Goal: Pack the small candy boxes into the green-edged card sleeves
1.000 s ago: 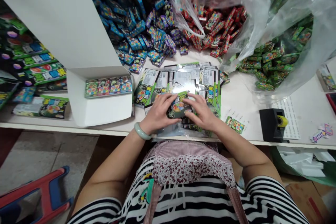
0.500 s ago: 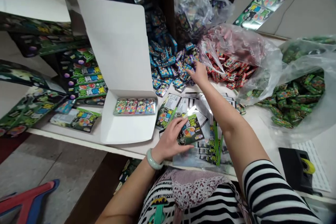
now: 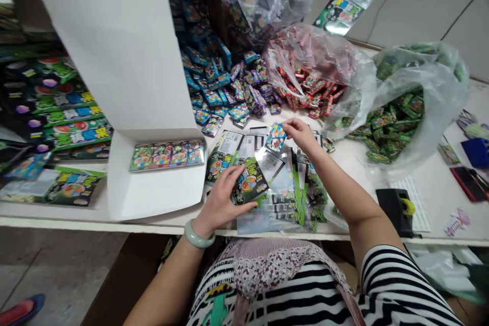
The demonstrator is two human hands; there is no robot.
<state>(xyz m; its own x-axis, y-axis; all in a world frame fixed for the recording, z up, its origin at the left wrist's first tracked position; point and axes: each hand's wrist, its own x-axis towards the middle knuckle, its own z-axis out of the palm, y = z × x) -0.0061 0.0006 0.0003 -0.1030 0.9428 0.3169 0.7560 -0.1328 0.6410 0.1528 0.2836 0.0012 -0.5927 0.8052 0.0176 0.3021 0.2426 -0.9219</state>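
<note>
My left hand (image 3: pixel 223 194) has its thumb and fingers around a dark printed pouch (image 3: pixel 250 183) with green edges, above the middle of the table. In my right hand (image 3: pixel 301 135), fingertips pinch a small blue candy packet (image 3: pixel 275 136), just beyond the pouch. Beneath both hands lie several overlapping flat printed pouches (image 3: pixel 225 150) and clear plastic. To the left stands an open white carton (image 3: pixel 156 198), its lid raised. Inside it sits a row of small packets (image 3: pixel 168 156) in green, red, purple and blue.
Loose blue packets (image 3: pixel 208 79) and purple packets (image 3: pixel 255 86) are heaped at the back. Clear bags spill red packets (image 3: pixel 321 91) and green packets (image 3: pixel 397 122) at right. A black tape dispenser (image 3: pixel 395 211) stands near the front edge. Dark printed boxes (image 3: pixel 69 112) are stacked at left.
My right hand has drawn back from the blue and purple heap with a small blue packet. My left hand keeps hold of the pouch. The view has shifted to the right.
</note>
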